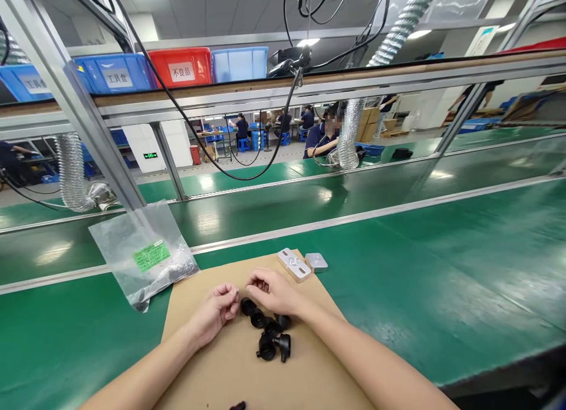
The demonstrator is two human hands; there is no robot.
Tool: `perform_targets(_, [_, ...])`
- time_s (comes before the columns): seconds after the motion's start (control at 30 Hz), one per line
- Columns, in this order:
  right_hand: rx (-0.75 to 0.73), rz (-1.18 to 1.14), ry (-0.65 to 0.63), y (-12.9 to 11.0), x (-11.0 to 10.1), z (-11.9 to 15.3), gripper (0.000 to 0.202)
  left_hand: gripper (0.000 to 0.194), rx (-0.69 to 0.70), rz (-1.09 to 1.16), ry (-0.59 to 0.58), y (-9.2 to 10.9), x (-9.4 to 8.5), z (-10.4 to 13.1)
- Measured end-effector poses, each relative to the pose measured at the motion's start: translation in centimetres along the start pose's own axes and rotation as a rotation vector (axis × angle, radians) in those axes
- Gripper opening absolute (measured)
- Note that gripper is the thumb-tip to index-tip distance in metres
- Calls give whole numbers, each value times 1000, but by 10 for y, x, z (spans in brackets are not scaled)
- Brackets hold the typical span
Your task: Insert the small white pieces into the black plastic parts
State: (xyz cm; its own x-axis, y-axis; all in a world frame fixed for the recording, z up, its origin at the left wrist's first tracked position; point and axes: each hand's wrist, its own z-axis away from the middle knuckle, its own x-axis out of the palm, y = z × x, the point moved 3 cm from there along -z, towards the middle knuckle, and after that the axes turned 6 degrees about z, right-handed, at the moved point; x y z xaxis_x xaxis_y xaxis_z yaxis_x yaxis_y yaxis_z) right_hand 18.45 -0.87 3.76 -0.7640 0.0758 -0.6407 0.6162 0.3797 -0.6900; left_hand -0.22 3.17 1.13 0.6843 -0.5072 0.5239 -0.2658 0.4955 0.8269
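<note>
Both hands are over a sheet of brown cardboard (pixel 207 374). My left hand (pixel 216 310) is closed, thumb and fingertips pinched together; whatever they hold, if anything, is too small to name. Just to its right, my right hand (pixel 272 291) has its fingers curled and thumb near the index finger; their contents are hidden. Several black round plastic parts (pixel 267 346) lie in a loose group below and between the hands. Beyond my right hand sit a silver metal block with slots (pixel 294 264) and a smaller silvery square piece (pixel 316 262).
A clear plastic bag (pixel 152 254) with a green label lies at the left. A metal frame (pixel 92 109) crosses ahead, with blue and red bins (pixel 182 66) on its shelf and hanging black cables. Across the green bench (pixel 420 251), a person (pixel 325 138) sits beside a flexible duct.
</note>
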Motion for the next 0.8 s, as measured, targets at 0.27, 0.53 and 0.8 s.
perform_targets(0.27, [-111,-90,53,-11,11,0,6,33,-2,9,-36,-1,1,0])
perform_targets(0.53, [-153,-31,81,-11,9,0,7,34,14,-34,-39,-1,2,2])
perform_targets(0.8, [-222,-14,111,-16,11,0,14,35,6,-3,-22,-2,0,0])
